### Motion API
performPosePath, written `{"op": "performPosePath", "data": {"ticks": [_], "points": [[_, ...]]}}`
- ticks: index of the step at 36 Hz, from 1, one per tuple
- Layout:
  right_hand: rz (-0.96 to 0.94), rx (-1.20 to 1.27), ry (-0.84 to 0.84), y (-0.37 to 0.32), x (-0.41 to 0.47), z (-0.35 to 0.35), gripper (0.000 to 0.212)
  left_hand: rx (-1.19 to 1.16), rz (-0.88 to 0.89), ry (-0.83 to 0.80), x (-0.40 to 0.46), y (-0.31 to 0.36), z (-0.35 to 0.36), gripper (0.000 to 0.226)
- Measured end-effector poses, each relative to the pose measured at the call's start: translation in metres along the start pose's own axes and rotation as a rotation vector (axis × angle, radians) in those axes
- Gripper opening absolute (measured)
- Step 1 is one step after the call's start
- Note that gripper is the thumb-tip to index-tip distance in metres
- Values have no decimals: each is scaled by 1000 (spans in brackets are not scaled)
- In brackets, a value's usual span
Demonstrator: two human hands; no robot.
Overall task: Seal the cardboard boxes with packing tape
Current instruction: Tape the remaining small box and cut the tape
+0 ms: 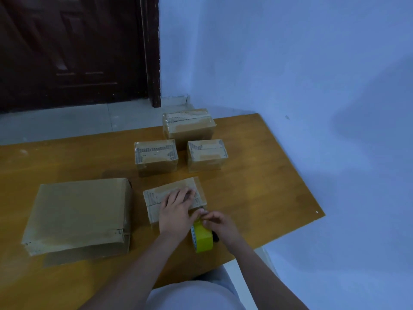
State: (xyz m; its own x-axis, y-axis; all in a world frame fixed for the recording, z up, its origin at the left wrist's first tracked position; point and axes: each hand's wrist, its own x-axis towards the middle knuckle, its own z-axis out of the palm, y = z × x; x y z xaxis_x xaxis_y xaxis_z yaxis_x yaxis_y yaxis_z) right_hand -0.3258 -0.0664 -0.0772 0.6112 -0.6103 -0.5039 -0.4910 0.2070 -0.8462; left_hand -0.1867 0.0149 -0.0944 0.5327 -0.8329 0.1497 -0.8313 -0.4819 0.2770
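Head view, over a wooden table (257, 175): left hand (176, 211) laid flat on a small cardboard box (156, 202) near the front edge, fingers straight and spread, pressing its top. Right hand (220, 222) just beside it, fingertips pinched together on the tape end at the box's near corner, above a yellow tape roll (202, 237) standing on edge. Large flat box (78, 215) to the left, apart from the small one. Three more taped boxes farther back: one left (156, 156), one right (207, 155), one behind (188, 125). Dark door (73, 50) and pale wall (290, 63) beyond.
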Motion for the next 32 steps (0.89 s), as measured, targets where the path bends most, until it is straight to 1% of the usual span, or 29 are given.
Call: {"op": "performPosePath", "data": {"ticks": [5, 7, 9, 11, 14, 16, 19, 23, 24, 27, 28, 30, 32], "points": [[-18, -83, 42, -1, -2, 2, 19, -26, -23, -3, 1, 1, 4, 52], [-17, -91, 63, 1, -6, 2, 19, -38, -26, -1, 2, 2, 4, 52], [4, -31, 83, 6, -8, 1, 15, -11, 17, 53, 3, 1, 6, 52], [26, 21, 119, 8, -10, -1, 13, 13, 83, 144, 2, -1, 10, 47], [69, 78, 169, 8, -7, -5, 8, 36, 142, 166, 1, -4, 9, 56], [78, 115, 181, 5, -5, -8, 7, 43, 170, 141, 0, -7, 8, 57], [43, 140, 208, 1, -2, -14, 10, 43, 207, 111, 0, -14, 7, 57], [16, 121, 239, 1, 3, -22, 14, 40, 304, 72, -2, -29, 1, 51], [13, 116, 243, 2, 4, -23, 14, 25, 313, 53, -2, -30, -3, 54], [3, 107, 257, 2, 9, -25, 14, -39, 280, -27, -2, -29, -14, 77], [-2, 110, 260, 2, 11, -25, 14, -46, 262, -56, -2, -27, -17, 78], [-16, 118, 262, 1, 13, -24, 15, -79, 199, -117, -2, -22, -25, 72], [-24, 108, 261, 3, 15, -23, 14, -169, 103, -166, 4, -17, -34, 77]]}}
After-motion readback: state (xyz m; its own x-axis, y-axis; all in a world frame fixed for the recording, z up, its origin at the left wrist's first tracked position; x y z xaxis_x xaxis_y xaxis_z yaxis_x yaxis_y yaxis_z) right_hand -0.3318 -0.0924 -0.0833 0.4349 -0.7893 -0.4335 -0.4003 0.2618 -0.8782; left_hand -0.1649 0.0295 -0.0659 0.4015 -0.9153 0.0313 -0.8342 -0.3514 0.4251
